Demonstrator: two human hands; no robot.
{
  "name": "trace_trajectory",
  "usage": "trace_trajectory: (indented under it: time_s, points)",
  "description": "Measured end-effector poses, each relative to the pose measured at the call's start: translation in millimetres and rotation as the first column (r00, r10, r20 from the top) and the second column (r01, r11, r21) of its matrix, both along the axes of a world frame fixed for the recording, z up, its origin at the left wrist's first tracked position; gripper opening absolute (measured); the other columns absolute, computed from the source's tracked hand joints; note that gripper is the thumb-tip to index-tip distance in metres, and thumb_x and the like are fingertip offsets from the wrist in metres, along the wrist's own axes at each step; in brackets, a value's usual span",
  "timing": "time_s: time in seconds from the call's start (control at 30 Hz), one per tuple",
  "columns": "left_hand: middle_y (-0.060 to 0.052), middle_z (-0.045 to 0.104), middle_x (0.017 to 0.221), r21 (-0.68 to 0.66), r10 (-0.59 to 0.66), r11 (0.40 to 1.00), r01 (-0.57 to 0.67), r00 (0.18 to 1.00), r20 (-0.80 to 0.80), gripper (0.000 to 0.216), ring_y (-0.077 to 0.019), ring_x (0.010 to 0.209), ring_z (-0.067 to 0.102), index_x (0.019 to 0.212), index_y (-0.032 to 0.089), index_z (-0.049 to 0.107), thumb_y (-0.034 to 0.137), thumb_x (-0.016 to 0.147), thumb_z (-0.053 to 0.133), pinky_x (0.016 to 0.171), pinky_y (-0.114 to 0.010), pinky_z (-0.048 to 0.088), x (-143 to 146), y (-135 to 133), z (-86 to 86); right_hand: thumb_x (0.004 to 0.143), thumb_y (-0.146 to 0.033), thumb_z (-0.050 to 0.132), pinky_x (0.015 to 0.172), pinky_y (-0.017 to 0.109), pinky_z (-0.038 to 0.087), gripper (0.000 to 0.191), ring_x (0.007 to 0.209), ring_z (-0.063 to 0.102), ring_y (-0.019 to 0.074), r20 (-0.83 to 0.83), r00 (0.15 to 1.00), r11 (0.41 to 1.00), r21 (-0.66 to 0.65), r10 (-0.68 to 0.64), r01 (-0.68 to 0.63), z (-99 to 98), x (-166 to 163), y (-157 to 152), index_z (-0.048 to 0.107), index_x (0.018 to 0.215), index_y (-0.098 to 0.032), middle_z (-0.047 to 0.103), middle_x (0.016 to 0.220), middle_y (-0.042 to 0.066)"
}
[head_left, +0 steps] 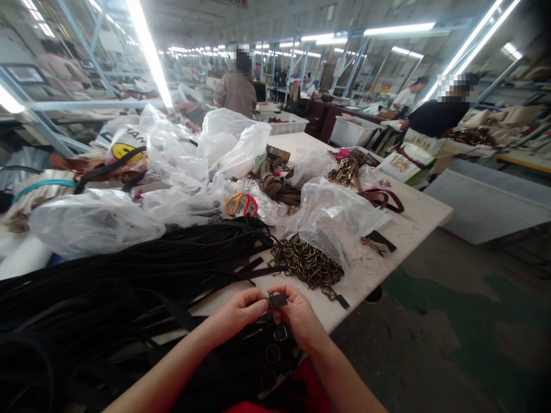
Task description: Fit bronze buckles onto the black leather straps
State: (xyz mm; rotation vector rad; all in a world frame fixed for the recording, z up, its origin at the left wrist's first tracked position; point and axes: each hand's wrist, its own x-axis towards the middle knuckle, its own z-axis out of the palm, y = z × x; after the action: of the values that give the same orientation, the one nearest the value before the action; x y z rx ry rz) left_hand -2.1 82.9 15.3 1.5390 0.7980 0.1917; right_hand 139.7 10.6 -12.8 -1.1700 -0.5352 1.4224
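My left hand [247, 308] and my right hand [298, 311] meet near the front edge of the table, fingertips pinched. Between them is the end of a black strap [278, 299], with a bit of metal at the left fingertips that is too small to make out. Just below hang black straps with square metal buckles [272, 354]. A large bundle of long black straps [142, 275] spreads to the left. Beyond my right hand lies a heap of brass-coloured metal buckles [307, 263], partly under a clear plastic bag [333, 215].
Scissors with orange and red handles [241, 204] rest among plastic bags [181, 155]. A small tool [373, 245] and a dark strip lie on the white table [413, 212] at right. A white bin [486, 201] stands beyond. Several people work farther back.
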Motion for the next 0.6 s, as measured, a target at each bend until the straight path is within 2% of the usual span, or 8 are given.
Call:
trace_trajectory:
  time_s: [0.1,0.2,0.27,0.33,0.4,0.5,0.6]
  points:
    - [0.005,0.046,0.059,0.076,0.101,0.991,-0.107,0.992,0.078,0.03,-0.0091,0.053,0.041,0.09,0.016,0.049,0.045,0.082,0.041,0.052,-0.02,0.034,3,-6,-4.5,0.07,-0.029,0.061,0.045,0.02,0.033,0.02,0.045,0.044,0.0088,0.182,0.983,1.0,0.029,-0.007,0.002,0.6,-5,2,0.057,0.086,-0.017,0.051,0.051,-0.005]
    - [-0.001,0.059,0.081,0.277,0.109,0.952,-0.13,0.99,0.09,0.03,-0.014,0.073,0.053,0.108,0.021,0.048,0.034,0.082,0.046,0.069,-0.025,0.04,4,-8,-10.6,0.068,-0.023,0.06,0.048,0.021,0.037,0.014,0.051,0.047,0.0105,0.32,0.947,0.995,0.098,-0.037,0.006,4.4,-8,5,0.059,0.082,-0.018,0.054,0.058,-0.004]
    - [-0.003,0.059,0.091,0.445,0.081,0.891,-0.094,0.996,0.048,0.026,-0.0168,0.085,0.053,0.105,0.024,0.056,0.03,0.081,0.048,0.078,-0.027,0.039,3,-6,-12.6,0.068,-0.023,0.06,0.049,0.022,0.037,0.014,0.052,0.048,0.0109,0.32,0.947,0.996,0.092,-0.019,-0.011,4.8,-8,8,0.059,0.08,-0.017,0.056,0.06,-0.003]
    - [-0.004,0.057,0.087,0.554,0.073,0.83,-0.071,0.997,0.018,0.019,-0.0175,0.085,0.051,0.091,0.024,0.063,0.029,0.081,0.049,0.077,-0.027,0.039,1,-4,-11.8,0.068,-0.03,0.062,0.049,0.022,0.037,0.018,0.051,0.048,0.0103,0.235,0.971,0.998,0.045,0.038,-0.05,2.0,-7,11,0.058,0.078,-0.016,0.055,0.059,-0.002]
    - [-0.004,0.053,0.085,0.57,0.074,0.817,-0.089,0.996,0.049,0.017,-0.0168,0.084,0.051,0.083,0.022,0.065,0.03,0.08,0.05,0.076,-0.026,0.039,-1,-3,-8.3,0.066,-0.036,0.065,0.049,0.022,0.038,0.025,0.049,0.048,0.0092,0.132,0.987,0.996,-0.008,0.087,-0.087,-2.9,-6,14,0.055,0.074,-0.015,0.055,0.058,-0.003]
    - [-0.005,0.051,0.089,0.475,0.066,0.871,-0.127,0.987,0.143,0.02,-0.0151,0.084,0.051,0.074,0.018,0.061,0.031,0.081,0.047,0.077,-0.025,0.04,-3,-2,-1.7,0.059,-0.036,0.071,0.048,0.021,0.038,0.031,0.047,0.048,0.0081,0.071,0.993,0.993,-0.071,0.1,-0.095,-9.0,-7,18,0.053,0.071,-0.015,0.055,0.058,-0.004]
    - [-0.005,0.051,0.085,0.458,0.137,0.874,-0.165,0.986,0.093,0.024,-0.0148,0.079,0.051,0.063,0.017,0.053,0.032,0.08,0.046,0.072,-0.025,0.041,-4,1,-1.0,0.058,-0.038,0.073,0.049,0.021,0.039,0.034,0.047,0.049,0.0082,0.041,0.994,0.99,-0.104,0.104,-0.099,-10.6,-8,21,0.05,0.07,-0.015,0.055,0.057,-0.004]
